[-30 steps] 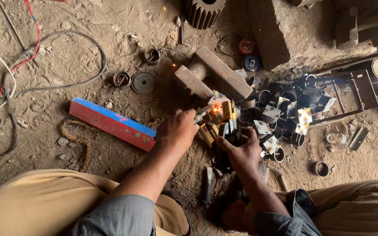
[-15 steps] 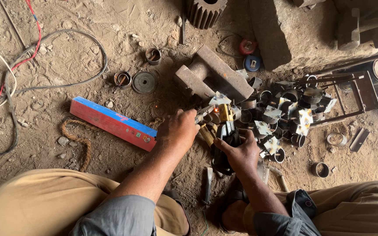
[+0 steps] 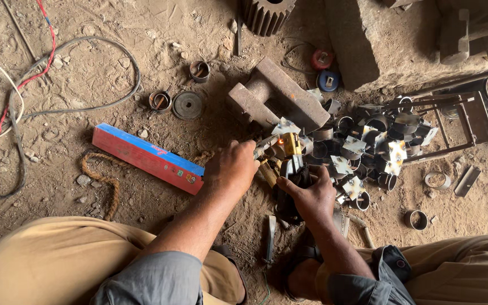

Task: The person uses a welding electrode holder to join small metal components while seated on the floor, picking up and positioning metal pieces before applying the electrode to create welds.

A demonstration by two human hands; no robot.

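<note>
Both hands work low over the dirt floor, left hand gripping a yellow-handled tool, right hand pinning a small metal piece steady beside the ring pile.

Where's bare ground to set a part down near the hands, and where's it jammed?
Free: dirt between the grey cable and the red-and-blue box; also the ground right of the loose ring. Crowded: the pile of metal rings and plates beside the right hand, and around the left hand.
</note>
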